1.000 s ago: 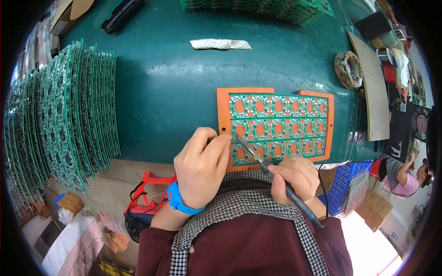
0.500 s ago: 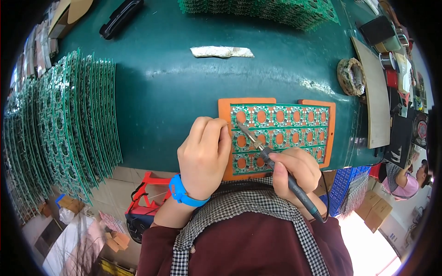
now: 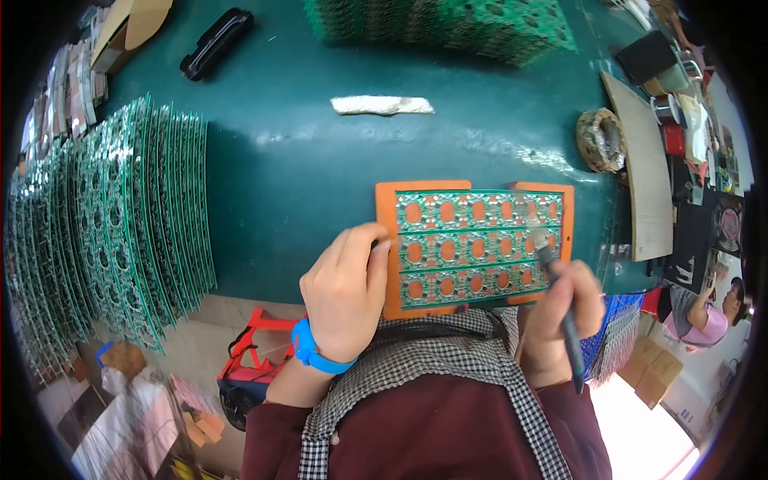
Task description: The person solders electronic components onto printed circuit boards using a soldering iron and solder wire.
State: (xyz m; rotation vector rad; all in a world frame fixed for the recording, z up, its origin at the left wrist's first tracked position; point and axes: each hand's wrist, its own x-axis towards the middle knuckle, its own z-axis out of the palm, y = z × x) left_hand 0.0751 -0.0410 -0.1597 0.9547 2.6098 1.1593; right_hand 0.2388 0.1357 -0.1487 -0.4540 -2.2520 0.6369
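Note:
A green circuit board panel (image 3: 462, 230) with rows of round cut-outs lies in an orange frame (image 3: 386, 276) at the table's near edge. My left hand (image 3: 342, 282), a blue band at its wrist, is closed in a pinch beside the frame's left side. A thin dark bit shows at its fingertips, too small to name. My right hand (image 3: 566, 308) grips a soldering iron (image 3: 570, 340) by its dark handle. The iron is smeared by motion, its tip over the panel's upper right part; whether it touches cannot be told.
Stacked green panels (image 3: 120, 216) stand at the left, and another stack (image 3: 448, 28) at the far edge. A whitish strip (image 3: 382, 106) lies mid-table. At the right are a round crusted holder (image 3: 600, 141) and a board (image 3: 642, 176). A black case (image 3: 216, 44) sits far left.
My right hand has carried the soldering iron from the panel's upper left to its right side. My left hand has shifted slightly down and left, still pinched.

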